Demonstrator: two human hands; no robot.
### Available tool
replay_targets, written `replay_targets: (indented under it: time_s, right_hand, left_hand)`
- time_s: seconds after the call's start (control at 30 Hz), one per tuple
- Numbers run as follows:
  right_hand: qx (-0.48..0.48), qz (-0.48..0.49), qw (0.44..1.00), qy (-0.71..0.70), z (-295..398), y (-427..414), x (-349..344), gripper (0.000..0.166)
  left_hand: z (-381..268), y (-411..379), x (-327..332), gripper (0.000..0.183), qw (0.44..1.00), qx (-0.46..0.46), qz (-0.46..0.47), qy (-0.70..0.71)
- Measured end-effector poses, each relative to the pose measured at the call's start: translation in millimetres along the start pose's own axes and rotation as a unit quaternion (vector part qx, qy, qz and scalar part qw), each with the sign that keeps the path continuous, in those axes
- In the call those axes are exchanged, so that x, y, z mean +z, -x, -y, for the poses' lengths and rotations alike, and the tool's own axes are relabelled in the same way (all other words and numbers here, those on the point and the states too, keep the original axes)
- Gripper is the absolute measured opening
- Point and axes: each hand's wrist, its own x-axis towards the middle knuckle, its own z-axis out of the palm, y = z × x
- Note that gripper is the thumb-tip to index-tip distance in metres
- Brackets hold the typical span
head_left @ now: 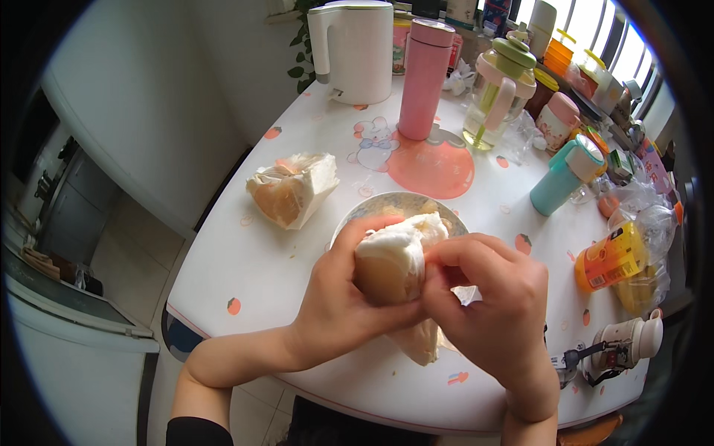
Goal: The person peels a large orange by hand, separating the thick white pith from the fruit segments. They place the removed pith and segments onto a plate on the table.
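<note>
My left hand (334, 309) grips a chunk of pomelo (387, 273) with white pith along its top and pale flesh facing me. At the chunk's right edge, the thumb and fingers of my right hand (491, 301) pinch its pith or membrane. Just beyond lies a patterned plate (365, 207) with peeled pomelo flesh on it, partly hidden by my left hand and the chunk. A second pomelo chunk (293, 192), still in white pith, rests on the table to the left. Below my hands lies a strip of peel or membrane (415, 343), partly covered.
On the white strawberry-print table (251, 267) stand a white electric kettle (360, 56), a pink flask (427, 81), a glass jug with a green lid (496, 95) and a teal bottle (566, 175). Rightward are an orange drink bottle (613, 256) and a cream flask (625, 343).
</note>
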Motion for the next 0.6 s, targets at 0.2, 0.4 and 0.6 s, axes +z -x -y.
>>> replay_targets:
  time_s: [0.2, 0.4, 0.6]
  right_hand:
    - [0.08, 0.072, 0.972, -0.21, -8, -6, -7, 0.015]
    - [0.044, 0.044, 0.979, -0.195, -16, -1, -2, 0.011]
    - [0.032, 0.063, 0.985, -0.155, -13, -4, -4, 0.009]
  left_hand:
    - [-2, -4, -10, 0.074, 0.997, -0.053, 0.019, 0.05]
    - [6, -7, -10, 0.083, 0.998, -0.022, 0.029, 0.049]
    - [5, -6, -10, 0.085, 0.999, -0.032, 0.023, 0.032]
